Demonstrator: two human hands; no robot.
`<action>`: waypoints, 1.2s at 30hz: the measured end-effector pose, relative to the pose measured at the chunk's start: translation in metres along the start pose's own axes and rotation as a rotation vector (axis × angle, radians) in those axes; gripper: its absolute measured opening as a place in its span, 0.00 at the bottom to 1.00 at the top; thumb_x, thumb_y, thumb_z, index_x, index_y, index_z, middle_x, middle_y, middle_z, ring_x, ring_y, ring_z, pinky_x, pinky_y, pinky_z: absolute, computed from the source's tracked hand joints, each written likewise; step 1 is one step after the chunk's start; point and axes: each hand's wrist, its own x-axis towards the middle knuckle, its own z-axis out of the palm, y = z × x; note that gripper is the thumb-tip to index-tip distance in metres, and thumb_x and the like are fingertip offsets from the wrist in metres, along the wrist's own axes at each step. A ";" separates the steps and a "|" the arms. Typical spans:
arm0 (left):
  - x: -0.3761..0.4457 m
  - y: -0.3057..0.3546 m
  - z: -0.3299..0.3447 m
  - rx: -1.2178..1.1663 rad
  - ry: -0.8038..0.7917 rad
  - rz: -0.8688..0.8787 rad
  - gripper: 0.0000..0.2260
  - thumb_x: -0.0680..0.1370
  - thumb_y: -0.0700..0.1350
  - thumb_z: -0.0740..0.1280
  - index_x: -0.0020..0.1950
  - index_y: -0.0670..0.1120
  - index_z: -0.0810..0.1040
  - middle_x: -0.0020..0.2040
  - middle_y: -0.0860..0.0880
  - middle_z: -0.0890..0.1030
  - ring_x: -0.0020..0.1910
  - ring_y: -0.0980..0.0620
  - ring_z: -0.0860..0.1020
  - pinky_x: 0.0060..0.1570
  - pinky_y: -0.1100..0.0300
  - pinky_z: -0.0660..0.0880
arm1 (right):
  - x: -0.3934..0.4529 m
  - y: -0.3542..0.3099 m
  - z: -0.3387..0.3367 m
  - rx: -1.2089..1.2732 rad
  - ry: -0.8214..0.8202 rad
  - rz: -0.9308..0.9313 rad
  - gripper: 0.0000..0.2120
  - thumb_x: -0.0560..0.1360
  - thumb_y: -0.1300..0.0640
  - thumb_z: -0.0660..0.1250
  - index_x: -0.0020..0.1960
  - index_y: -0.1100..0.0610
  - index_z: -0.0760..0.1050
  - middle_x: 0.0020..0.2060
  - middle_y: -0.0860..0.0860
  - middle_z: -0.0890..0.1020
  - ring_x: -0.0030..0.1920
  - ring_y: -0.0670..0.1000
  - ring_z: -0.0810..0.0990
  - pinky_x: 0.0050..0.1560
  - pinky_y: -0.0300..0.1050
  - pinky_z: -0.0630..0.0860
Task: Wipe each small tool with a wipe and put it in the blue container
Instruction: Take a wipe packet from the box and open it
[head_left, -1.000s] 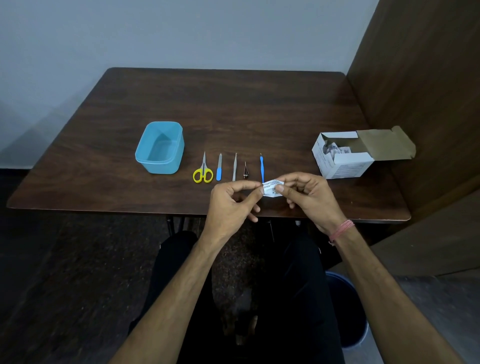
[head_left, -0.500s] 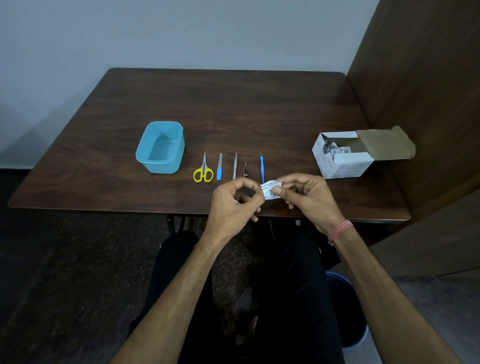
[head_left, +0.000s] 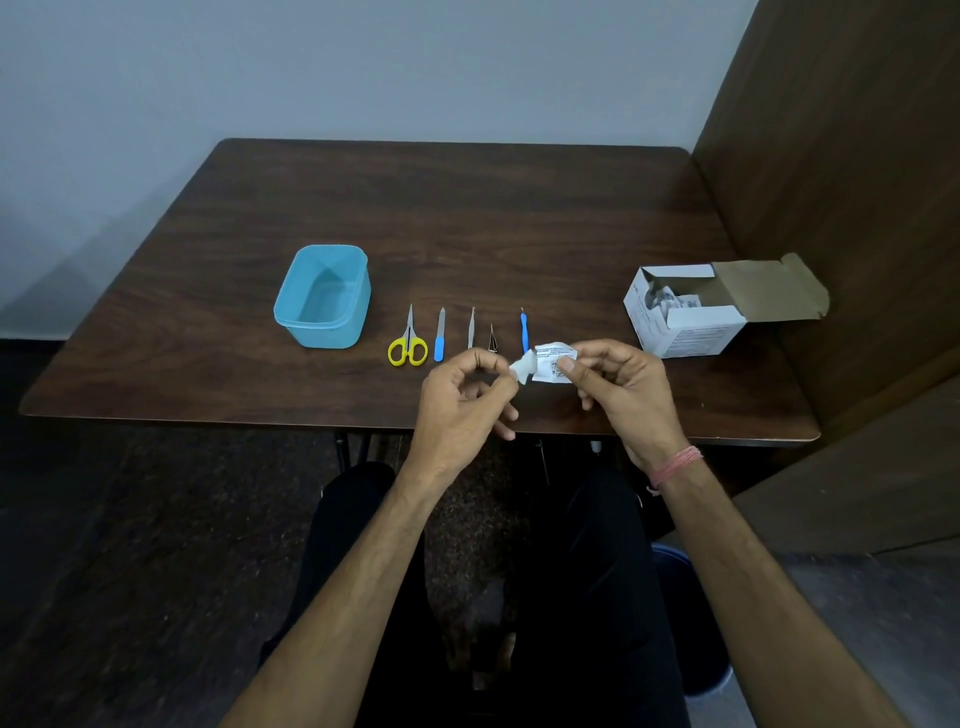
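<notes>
Beside the blue plastic container (head_left: 323, 296), right hand (head_left: 621, 384) pinched the torn white sachet (head_left: 555, 358) while left hand (head_left: 460, 400) pinched the white wipe (head_left: 522, 368); a slow, straight pull seemed best.

A dark brown wooden worktop (head_left: 311, 218) carries an open light blue plastic container (head_left: 323, 297) at the left. Just right of it lies a row of small tools, side by side and apart: yellow-handled scissors (head_left: 408, 345), a blue-handled nail file (head_left: 440, 338), slim silver tweezers (head_left: 471, 328), a small dark pointed tool (head_left: 492, 340) and a thin blue-handled pick (head_left: 524, 332). At the right sits an open white cardboard box (head_left: 685, 317) with sachets inside. Above the near edge, the left hand (head_left: 462, 410) pinches a white wipe (head_left: 522, 368) at the mouth of a small printed white sachet (head_left: 553, 358), which the right hand (head_left: 623, 389) pinches.
</notes>
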 end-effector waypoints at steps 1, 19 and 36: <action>0.000 0.000 0.000 -0.011 -0.001 -0.001 0.07 0.84 0.36 0.73 0.48 0.46 0.84 0.43 0.47 0.85 0.35 0.48 0.84 0.30 0.55 0.83 | 0.000 0.000 0.001 0.009 0.033 -0.003 0.10 0.77 0.60 0.79 0.57 0.61 0.86 0.41 0.55 0.86 0.34 0.48 0.77 0.34 0.40 0.76; 0.004 0.005 -0.001 -0.080 0.024 -0.016 0.03 0.85 0.38 0.72 0.52 0.42 0.82 0.52 0.31 0.84 0.32 0.51 0.82 0.28 0.55 0.83 | 0.056 0.002 0.012 -0.565 0.425 -0.011 0.10 0.80 0.58 0.77 0.51 0.46 0.77 0.41 0.43 0.86 0.45 0.42 0.85 0.56 0.50 0.85; 0.004 0.002 -0.001 -0.076 0.040 -0.021 0.02 0.85 0.38 0.72 0.53 0.40 0.82 0.50 0.34 0.85 0.32 0.51 0.82 0.28 0.56 0.83 | 0.049 0.009 0.014 -0.838 0.358 -0.136 0.06 0.79 0.59 0.77 0.55 0.52 0.90 0.56 0.46 0.89 0.50 0.49 0.86 0.56 0.49 0.84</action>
